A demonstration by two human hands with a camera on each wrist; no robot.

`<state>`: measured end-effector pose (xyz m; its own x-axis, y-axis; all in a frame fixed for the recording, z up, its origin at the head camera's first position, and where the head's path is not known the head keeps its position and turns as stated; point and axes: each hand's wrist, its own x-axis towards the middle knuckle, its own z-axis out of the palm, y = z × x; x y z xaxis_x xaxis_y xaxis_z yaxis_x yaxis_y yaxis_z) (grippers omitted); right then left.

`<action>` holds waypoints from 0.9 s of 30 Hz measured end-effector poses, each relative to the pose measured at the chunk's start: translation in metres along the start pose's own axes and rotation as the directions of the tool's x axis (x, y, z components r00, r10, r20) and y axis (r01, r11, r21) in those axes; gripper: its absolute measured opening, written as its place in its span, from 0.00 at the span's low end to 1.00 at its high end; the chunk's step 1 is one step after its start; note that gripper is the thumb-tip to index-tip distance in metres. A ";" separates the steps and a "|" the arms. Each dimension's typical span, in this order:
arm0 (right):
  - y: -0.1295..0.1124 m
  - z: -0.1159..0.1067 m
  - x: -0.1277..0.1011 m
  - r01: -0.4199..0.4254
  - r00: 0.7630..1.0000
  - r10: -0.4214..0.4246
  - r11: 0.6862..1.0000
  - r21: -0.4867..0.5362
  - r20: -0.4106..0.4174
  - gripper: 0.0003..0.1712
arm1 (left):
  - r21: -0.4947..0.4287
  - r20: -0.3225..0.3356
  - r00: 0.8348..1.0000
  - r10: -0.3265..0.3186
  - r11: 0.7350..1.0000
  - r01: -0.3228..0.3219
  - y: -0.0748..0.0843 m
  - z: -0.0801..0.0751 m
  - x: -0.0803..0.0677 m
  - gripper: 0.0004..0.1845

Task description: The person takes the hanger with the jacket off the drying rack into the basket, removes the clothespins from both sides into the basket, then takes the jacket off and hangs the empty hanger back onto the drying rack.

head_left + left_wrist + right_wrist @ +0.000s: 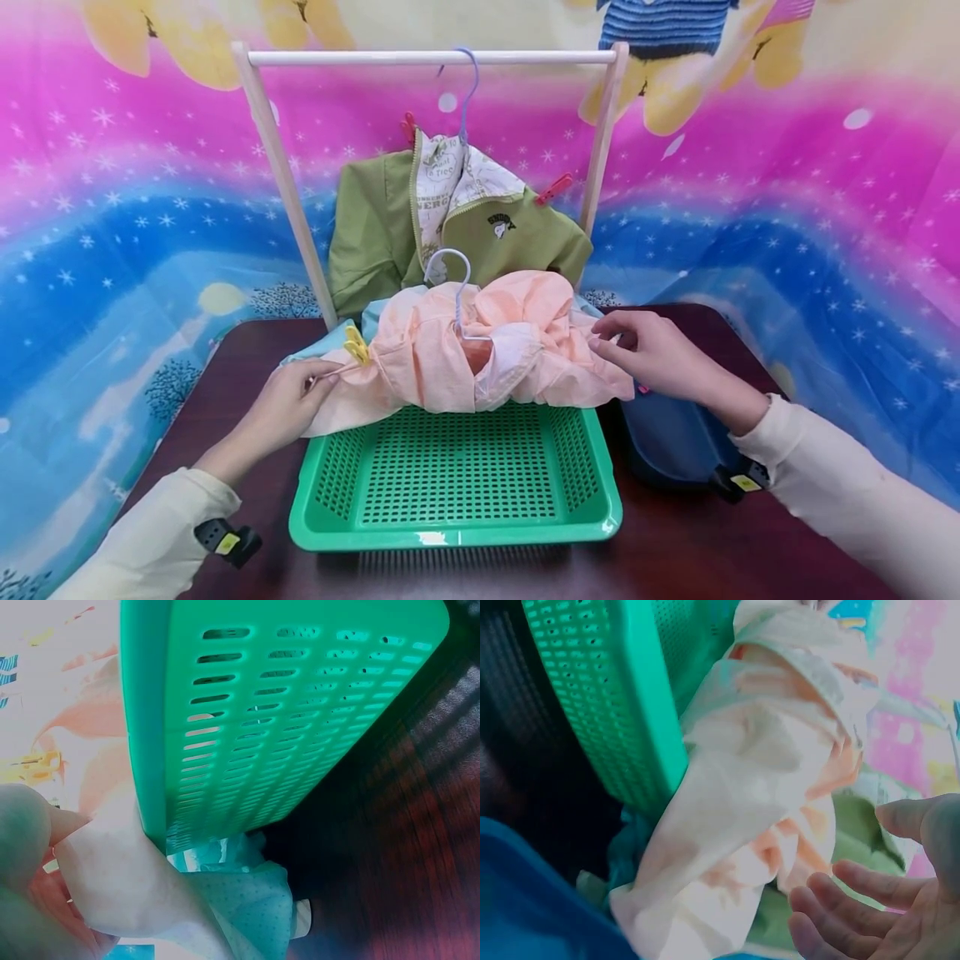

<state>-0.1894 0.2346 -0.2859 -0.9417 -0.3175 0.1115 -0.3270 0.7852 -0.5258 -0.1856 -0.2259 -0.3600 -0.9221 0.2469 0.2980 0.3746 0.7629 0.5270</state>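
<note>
A pink garment (420,358) lies bunched on a lilac hanger (459,292), over the back of the green basket (442,537). My left hand (277,408) pinches its left edge between thumb and fingers, right beside a yellow clothespin (356,343) clipped there. At the garment's right side is my right hand (660,350), with loosely bent fingers (855,915) spread apart and nothing between them. In the right wrist view the pink cloth (735,772) hangs just past those fingertips.
A wooden rack (435,57) behind holds a green jacket (375,225) on a hanger, with red clothespins (555,189) at its shoulders. Light blue cloth (330,340) lies behind the pink garment. A dark blue container (667,437) stands right of the basket, on the dark table (675,542).
</note>
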 end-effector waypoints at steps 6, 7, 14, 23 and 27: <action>-0.019 0.005 -0.002 0.087 0.996 -0.087 0.996 -0.011 -0.005 0.17 | 0.003 0.012 1.000 0.005 1.000 -0.005 0.000 0.000 0.001 0.12; -0.022 0.006 -0.003 0.097 0.995 -0.097 0.995 -0.004 -0.002 0.16 | 0.003 0.013 1.000 0.004 1.000 -0.004 0.000 -0.001 0.001 0.12; -0.036 0.014 -0.002 0.136 0.990 -0.136 0.990 0.024 0.030 0.18 | -0.004 0.010 1.000 -0.012 1.000 0.012 0.000 -0.002 -0.001 0.12; -0.056 0.026 0.001 0.171 0.984 -0.173 0.984 0.057 0.033 0.15 | 0.000 0.017 1.000 -0.010 1.000 0.010 -0.002 -0.001 0.000 0.12; -0.067 0.033 0.006 0.204 0.978 -0.206 0.978 0.052 0.023 0.13 | 0.001 0.018 1.000 -0.014 1.000 0.014 -0.001 -0.001 0.001 0.12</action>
<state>-0.1706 0.1626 -0.2774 -0.8522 -0.4844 0.1978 -0.5079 0.6752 -0.5349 -0.1868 -0.2275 -0.3595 -0.9287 0.2473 0.2762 0.3619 0.7667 0.5303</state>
